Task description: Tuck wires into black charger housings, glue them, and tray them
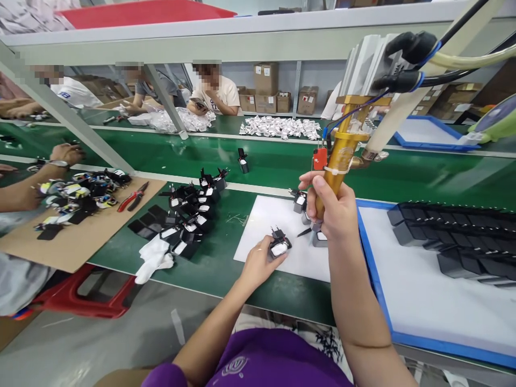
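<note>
Purple printed shirt point(274, 360) nearest the lens, worn by the person working. Left hand point(258, 260): grip closed on a black plastic plug housing with a white oval patch point(279, 249), pins up, over a white sheet point(252, 236) on the green worktop point(217, 269). Right hand point(336, 207): grip wrapped around a gold metal cylindrical tool point(342, 153); whether its lower end touches anything cannot be told. Progress, judged from layout: rows of dark block-shaped housings point(447, 231) on the right look done; a heap of black housings, several with raised pinned parts point(187, 215), on the left looks outstanding, as does the held one. Containers: blue-rimmed, white-lined tray point(415, 306) carries those rows along its far side, near part bare. Farther blue-rimmed tray point(429, 131) shows a white base. Brown cardboard boxes point(266, 80) stand behind, contents not visible.
</note>
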{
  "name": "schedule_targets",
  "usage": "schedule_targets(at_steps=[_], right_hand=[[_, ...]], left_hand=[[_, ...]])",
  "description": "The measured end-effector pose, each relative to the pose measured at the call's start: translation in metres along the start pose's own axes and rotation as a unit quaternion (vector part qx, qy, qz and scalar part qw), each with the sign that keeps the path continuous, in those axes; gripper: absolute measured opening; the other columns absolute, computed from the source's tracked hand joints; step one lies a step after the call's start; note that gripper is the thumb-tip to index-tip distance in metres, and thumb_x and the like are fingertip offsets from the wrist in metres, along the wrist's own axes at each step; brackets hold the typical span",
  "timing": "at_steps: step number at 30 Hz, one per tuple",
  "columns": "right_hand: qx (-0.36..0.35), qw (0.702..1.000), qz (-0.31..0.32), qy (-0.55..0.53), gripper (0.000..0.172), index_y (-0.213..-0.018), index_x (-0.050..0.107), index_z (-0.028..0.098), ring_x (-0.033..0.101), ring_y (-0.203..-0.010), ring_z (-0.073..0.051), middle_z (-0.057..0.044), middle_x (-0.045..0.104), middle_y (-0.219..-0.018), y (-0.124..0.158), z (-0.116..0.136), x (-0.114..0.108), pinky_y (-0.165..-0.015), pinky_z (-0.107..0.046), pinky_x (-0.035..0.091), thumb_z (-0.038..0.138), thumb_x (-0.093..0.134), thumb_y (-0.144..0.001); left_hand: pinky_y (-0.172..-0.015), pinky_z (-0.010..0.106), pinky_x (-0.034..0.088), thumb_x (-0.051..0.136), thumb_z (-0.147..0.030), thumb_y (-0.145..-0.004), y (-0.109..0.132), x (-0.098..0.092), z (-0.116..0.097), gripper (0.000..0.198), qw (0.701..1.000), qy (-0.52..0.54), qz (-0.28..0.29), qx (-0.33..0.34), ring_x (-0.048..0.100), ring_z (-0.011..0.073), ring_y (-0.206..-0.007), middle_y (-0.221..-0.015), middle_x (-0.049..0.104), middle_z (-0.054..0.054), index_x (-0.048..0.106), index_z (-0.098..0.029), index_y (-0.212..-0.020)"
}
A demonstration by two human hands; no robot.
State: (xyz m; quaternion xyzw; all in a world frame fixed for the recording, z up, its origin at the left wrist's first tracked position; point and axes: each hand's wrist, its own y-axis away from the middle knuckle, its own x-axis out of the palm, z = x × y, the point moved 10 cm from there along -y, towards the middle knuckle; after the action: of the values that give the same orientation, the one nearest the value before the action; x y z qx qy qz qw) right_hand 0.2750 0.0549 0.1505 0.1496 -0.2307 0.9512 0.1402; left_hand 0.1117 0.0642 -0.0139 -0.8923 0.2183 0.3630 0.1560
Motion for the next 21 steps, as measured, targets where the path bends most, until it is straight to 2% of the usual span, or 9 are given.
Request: schedule_targets(at_steps=[4, 9, 16, 21], right_hand=[[0.000, 1.000, 0.019, -0.002, 0.029, -0.085, 0.067, 0.018, 0.041, -0.034, -0.002, 0.002, 0.063, -0.068, 0.005, 0.001, 0.010, -0.029, -0.017, 0.031, 0.046, 0.064, -0.081], [-0.002, 1.000, 0.017, 0.021, 0.032, -0.080, 0.064, 0.017, 0.042, -0.034, -0.003, 0.002, 0.062, -0.064, 0.008, 0.003, 0.012, -0.030, -0.018, 0.033, 0.049, 0.065, -0.080], [0.011, 0.999, 0.000, 0.035, 0.040, -0.065, 0.051, 0.019, 0.036, -0.030, -0.004, 0.008, 0.044, -0.045, 0.008, 0.001, 0.009, -0.029, -0.018, 0.028, 0.054, 0.064, -0.079], [0.008, 0.998, 0.015, 0.059, 0.038, -0.071, 0.057, 0.018, 0.038, -0.031, -0.005, 0.009, 0.044, -0.042, 0.009, 0.004, 0.011, -0.031, -0.018, 0.031, 0.054, 0.063, -0.079]], left_hand=[[-0.063, 0.025, 0.048, 0.062, -0.040, -0.081, 0.009, 0.000, -0.026, 0.031, 0.999, 0.034, 0.012, -0.025, 0.066, 0.0177, -0.068, -0.081, 0.069, 0.001, 0.048, -0.023, -0.103], [-0.057, 0.023, 0.045, 0.066, -0.037, -0.074, 0.010, -0.012, -0.057, 0.030, 0.998, 0.064, -0.024, -0.007, 0.062, 0.0148, -0.060, -0.077, 0.067, -0.001, 0.048, -0.023, -0.093], [-0.058, 0.023, 0.045, 0.066, -0.037, -0.072, 0.010, -0.018, -0.065, 0.030, 0.997, 0.062, -0.038, -0.001, 0.062, 0.0158, -0.062, -0.078, 0.066, 0.000, 0.047, -0.023, -0.090], [-0.057, 0.023, 0.045, 0.066, -0.037, -0.071, 0.010, -0.017, -0.064, 0.031, 0.997, 0.071, -0.035, -0.014, 0.062, 0.0155, -0.061, -0.077, 0.066, -0.001, 0.047, -0.023, -0.090]])
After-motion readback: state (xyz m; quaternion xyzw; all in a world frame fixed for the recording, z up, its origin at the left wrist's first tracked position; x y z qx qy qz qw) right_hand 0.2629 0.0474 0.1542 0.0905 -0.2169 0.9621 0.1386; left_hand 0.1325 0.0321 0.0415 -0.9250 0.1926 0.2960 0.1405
